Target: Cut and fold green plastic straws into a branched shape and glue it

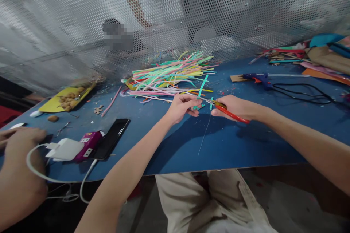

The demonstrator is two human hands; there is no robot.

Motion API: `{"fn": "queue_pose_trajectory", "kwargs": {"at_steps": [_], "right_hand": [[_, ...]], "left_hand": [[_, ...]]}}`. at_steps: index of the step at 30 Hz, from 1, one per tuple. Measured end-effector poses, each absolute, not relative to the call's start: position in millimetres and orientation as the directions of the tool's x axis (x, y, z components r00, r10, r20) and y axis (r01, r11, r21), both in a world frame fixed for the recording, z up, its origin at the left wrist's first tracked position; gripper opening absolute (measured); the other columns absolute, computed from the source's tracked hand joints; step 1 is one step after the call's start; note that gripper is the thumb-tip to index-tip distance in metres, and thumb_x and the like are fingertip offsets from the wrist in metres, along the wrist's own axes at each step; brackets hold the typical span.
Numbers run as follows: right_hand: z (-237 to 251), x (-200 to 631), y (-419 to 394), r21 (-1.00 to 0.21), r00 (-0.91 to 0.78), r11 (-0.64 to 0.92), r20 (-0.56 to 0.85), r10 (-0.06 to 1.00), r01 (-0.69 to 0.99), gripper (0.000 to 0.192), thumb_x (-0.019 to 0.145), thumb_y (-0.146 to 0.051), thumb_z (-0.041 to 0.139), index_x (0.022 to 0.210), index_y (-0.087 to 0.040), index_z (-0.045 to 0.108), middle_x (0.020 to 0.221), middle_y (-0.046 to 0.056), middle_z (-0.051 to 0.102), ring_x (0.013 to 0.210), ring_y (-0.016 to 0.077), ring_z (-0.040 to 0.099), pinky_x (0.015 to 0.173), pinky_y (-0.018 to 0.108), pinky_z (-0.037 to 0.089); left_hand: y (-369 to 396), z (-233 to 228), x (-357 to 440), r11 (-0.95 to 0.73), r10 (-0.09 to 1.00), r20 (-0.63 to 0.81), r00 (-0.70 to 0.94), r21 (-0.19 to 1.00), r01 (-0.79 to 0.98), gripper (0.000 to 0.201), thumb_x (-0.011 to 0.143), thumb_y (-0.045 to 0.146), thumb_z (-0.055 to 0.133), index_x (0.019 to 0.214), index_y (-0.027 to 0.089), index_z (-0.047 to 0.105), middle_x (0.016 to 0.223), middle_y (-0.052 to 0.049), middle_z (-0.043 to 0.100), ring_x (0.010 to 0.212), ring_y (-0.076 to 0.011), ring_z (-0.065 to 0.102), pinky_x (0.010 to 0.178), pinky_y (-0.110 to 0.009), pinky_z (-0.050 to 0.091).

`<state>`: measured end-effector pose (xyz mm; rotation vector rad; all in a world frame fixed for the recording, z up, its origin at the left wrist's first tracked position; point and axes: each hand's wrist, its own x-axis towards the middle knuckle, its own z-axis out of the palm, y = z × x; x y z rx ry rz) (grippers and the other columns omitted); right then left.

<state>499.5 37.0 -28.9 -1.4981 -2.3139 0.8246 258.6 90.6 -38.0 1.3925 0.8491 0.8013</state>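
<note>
The right hand [236,106] is closed around the red handles of the scissors [222,108], blades pointing left over the blue table [246,142]. The left hand [182,106] pinches a teal strip [202,88] at the blades, just in front of the pile of coloured strips [169,76]. A glue gun [257,78] lies to the right.

Even, fairly bright light falls from above and slightly ahead, laying soft dark shadows of both forearms on the matte blue tabletop [246,142]. The perforated silver metal screen [191,14] behind it catches pale glare patches and looks hazy. Wide-angle distortion bends the table's front edge and stretches the picture's corners. The centre is reasonably sharp; the edges smear, and the floor below sits dim.
</note>
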Motion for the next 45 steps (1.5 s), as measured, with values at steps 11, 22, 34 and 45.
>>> {"fn": "queue_pose_trajectory", "kwargs": {"at_steps": [11, 22, 34, 45], "right_hand": [[-43, 495, 46, -0.531, -0.358, 0.366, 0.122, 0.926, 0.764, 0.05, 0.079, -0.067, 0.067, 0.073, -0.022, 0.047, 0.072, 0.001, 0.053, 0.063, 0.0133, 0.041, 0.062, 0.03, 0.035], [-46, 492, 42, -0.626, -0.366, 0.322, 0.063, 0.929, 0.71, 0.053, 0.083, -0.071, 0.058, 0.07, -0.021, 0.046, 0.062, -0.004, 0.045, 0.059, 0.0113, 0.036, 0.057, 0.028, 0.03], [-37, 505, 52, -0.615, -0.21, 0.278, 0.182, 0.961, 0.738, 0.056, 0.081, -0.074, 0.062, 0.067, -0.021, 0.049, 0.063, -0.003, 0.041, 0.061, 0.012, 0.033, 0.057, 0.029, 0.028], [-64, 498, 72, -0.594, -0.063, 0.197, 0.238, 0.969, 0.78, 0.026, 0.083, -0.038, 0.067, 0.101, -0.02, 0.059, 0.101, 0.008, 0.072, 0.08, 0.0206, 0.064, 0.072, 0.031, 0.043]], "left_hand": [[93, -39, 258, -0.007, 0.889, 0.009, 0.457, 1.0, -0.007, 0.035, 0.065, 0.042, 0.089, 0.081, 0.014, 0.076, 0.077, -0.006, 0.076, 0.049, -0.0119, 0.065, 0.049, -0.026, 0.06], [91, -34, 257, 0.012, 0.885, 0.007, 0.465, 0.999, -0.038, 0.036, 0.065, 0.042, 0.091, 0.082, 0.014, 0.076, 0.075, -0.004, 0.075, 0.049, -0.0112, 0.065, 0.047, -0.025, 0.06], [98, -39, 256, -0.027, 0.89, 0.032, 0.456, 0.999, -0.017, 0.042, 0.07, 0.048, 0.088, 0.094, 0.016, 0.076, 0.092, -0.008, 0.078, 0.066, -0.0161, 0.074, 0.06, -0.028, 0.064], [125, -53, 249, 0.031, 0.984, 0.024, 0.179, 0.954, -0.3, 0.035, 0.077, 0.038, 0.085, 0.101, 0.016, 0.072, 0.11, -0.007, 0.077, 0.084, -0.0154, 0.077, 0.076, -0.026, 0.064]]}}
